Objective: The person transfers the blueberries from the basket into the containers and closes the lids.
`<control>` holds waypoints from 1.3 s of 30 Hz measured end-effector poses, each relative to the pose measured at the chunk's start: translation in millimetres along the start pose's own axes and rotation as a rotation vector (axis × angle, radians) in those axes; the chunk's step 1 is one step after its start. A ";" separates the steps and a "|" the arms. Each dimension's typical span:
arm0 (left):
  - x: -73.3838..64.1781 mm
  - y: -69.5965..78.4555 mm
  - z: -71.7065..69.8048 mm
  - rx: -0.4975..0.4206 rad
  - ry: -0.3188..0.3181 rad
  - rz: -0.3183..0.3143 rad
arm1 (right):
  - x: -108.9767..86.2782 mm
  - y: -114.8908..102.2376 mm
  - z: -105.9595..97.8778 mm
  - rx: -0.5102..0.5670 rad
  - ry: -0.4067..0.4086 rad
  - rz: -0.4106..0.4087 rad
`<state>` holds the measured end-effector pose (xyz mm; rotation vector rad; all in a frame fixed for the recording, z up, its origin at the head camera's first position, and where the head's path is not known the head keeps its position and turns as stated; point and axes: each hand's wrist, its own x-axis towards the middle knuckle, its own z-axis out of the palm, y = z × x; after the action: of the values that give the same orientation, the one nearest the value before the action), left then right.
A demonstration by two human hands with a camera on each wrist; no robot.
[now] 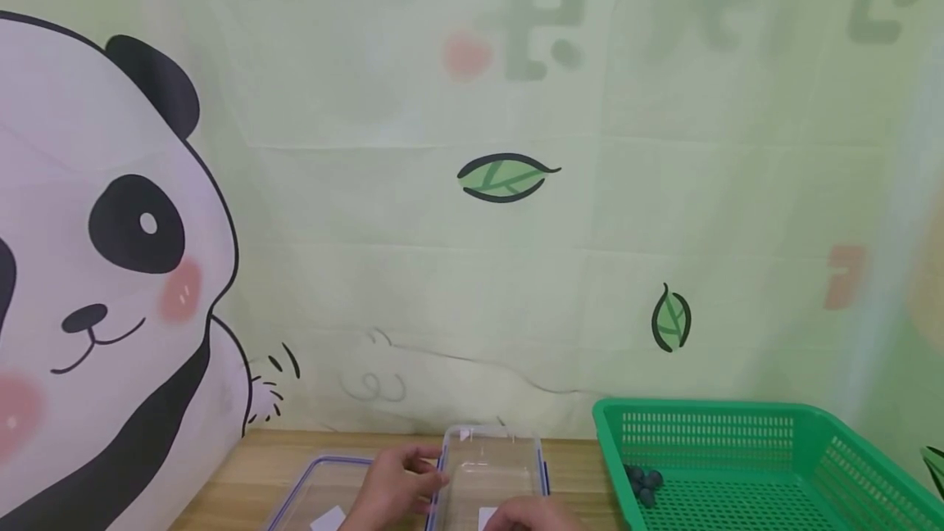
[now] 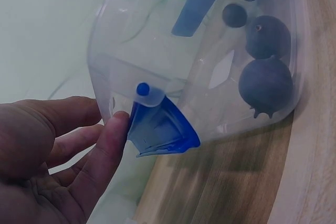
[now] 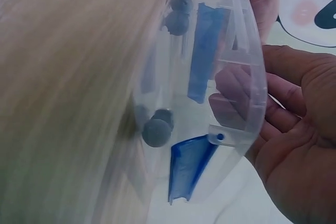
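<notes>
A clear plastic food box [image 1: 490,478] with blue latches [image 2: 165,135] stands open on the table, and several blueberries [image 2: 266,85] lie inside it. My left hand [image 1: 398,482] is at the box's left side, pinching the rim corner beside a latch between thumb and fingers. At the near side, my right hand [image 1: 534,515] grips the rim; through the plastic its fingers [image 3: 233,95] show in the right wrist view. Left of the box lies a clear lid [image 1: 313,486] with a blue edge, partly covered by my left hand and forearm.
To the right stands a green slatted basket [image 1: 708,408] with several blueberries [image 1: 644,482] in its left corner. Behind the wooden table [image 1: 578,465] hangs a pale green backdrop [image 1: 413,269] printed with a panda and leaves.
</notes>
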<state>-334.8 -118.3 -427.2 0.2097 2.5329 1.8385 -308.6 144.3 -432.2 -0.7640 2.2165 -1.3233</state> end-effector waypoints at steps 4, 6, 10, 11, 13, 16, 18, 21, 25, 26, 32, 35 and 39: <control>-0.2 0.3 -0.5 -0.007 -0.001 0.001 | -0.8 -2.2 -3.5 -0.003 0.034 -0.001; -0.3 0.0 -1.1 -0.008 -0.002 0.004 | -7.9 -13.7 -3.8 -0.003 0.092 -0.008; -0.4 -1.3 -2.6 0.001 -0.002 0.023 | -22.4 -37.6 -8.7 -0.083 0.175 -0.049; -0.4 -1.7 -2.9 0.002 -0.001 0.025 | -25.0 -41.4 -10.7 -0.128 0.192 -0.056; -0.6 -2.3 -3.5 0.003 0.001 0.028 | -30.3 -48.6 -13.5 -0.201 0.232 -0.095; -1.0 -2.8 -4.8 -0.002 0.003 0.027 | -38.5 -57.7 -18.2 -0.282 0.293 -0.153; -1.5 -2.9 -5.5 -0.004 0.004 0.026 | -43.5 -62.6 -21.4 -0.309 0.328 -0.203; -2.3 -2.4 -6.5 -0.006 0.005 0.028 | -48.8 -66.5 -26.7 -0.352 0.374 -0.232; -3.2 -1.9 -7.3 -0.006 0.005 0.031 | -54.2 -69.1 -31.4 -0.390 0.432 -0.220; -3.2 -2.1 -7.3 -0.007 0.004 0.031 | -55.5 -69.4 -32.5 -0.392 0.443 -0.219; -0.7 -6.2 -5.2 -0.025 -0.004 0.029 | -63.1 -68.4 -39.2 -0.354 0.496 -0.205; -0.2 -6.1 -2.5 -0.028 -0.007 0.032 | -68.7 -67.3 -43.8 -0.333 0.531 -0.211; -0.7 -3.4 0.1 -0.030 -0.005 0.031 | -79.1 -67.6 -52.7 -0.337 0.570 -0.253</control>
<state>-334.5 -119.3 -430.5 0.2551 2.5110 1.8828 -266.7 204.1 -341.3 -0.8917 2.9289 -1.4373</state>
